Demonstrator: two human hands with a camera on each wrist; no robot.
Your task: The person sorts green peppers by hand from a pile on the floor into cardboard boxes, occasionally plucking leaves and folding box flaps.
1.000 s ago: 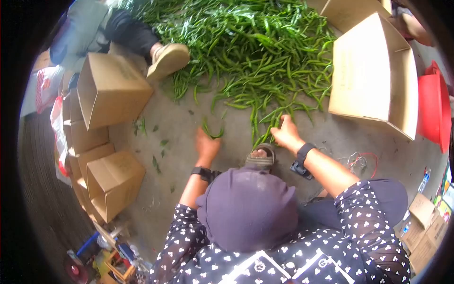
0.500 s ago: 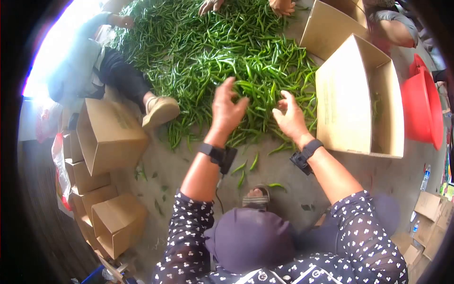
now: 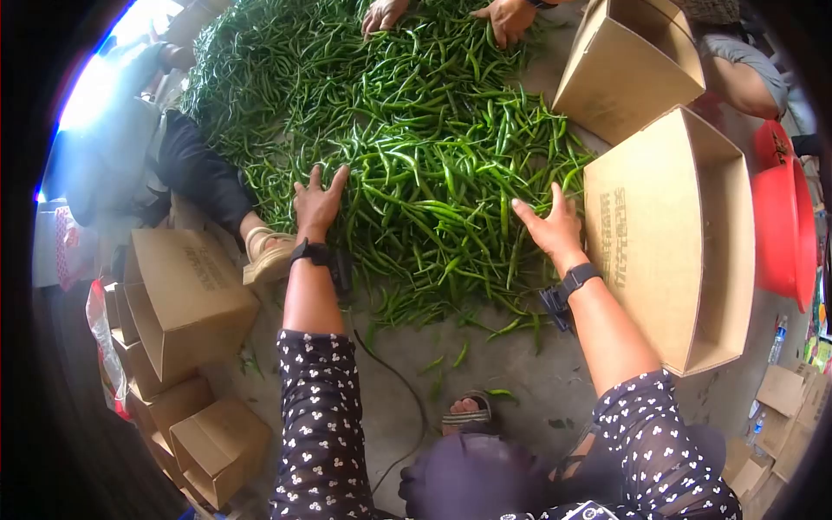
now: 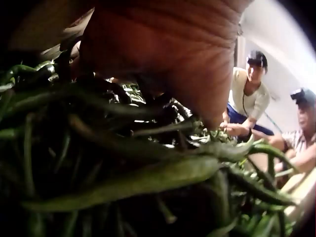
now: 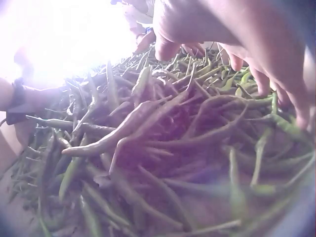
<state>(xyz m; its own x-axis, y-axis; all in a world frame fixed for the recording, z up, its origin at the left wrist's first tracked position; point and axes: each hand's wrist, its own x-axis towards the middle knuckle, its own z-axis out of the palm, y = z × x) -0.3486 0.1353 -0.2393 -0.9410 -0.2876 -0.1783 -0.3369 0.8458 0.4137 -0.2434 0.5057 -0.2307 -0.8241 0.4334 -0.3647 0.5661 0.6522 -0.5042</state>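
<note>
A broad pile of green chili peppers covers the floor in the head view. At its left side the left hand rests on the peppers, fingers spread. Along the right edge, near a big carton, lies the right hand with thumb and fingers apart. In the left wrist view the left hand arches over peppers, its fingertips partly hidden. The right wrist view has the right hand with fingertips down at the peppers. Neither hand visibly grips a pepper.
Cartons stand at right, upper right and left. A red tub is beyond the right carton. Another person's hands reach the pile's far side; a sandaled foot touches its left edge. A cable crosses the floor.
From low near the floor's front, both hands have moved forward to the pile, then spread apart, the left hand going left. More peppers lie nearer the wearer, and the small bunches at the hands are gone.
</note>
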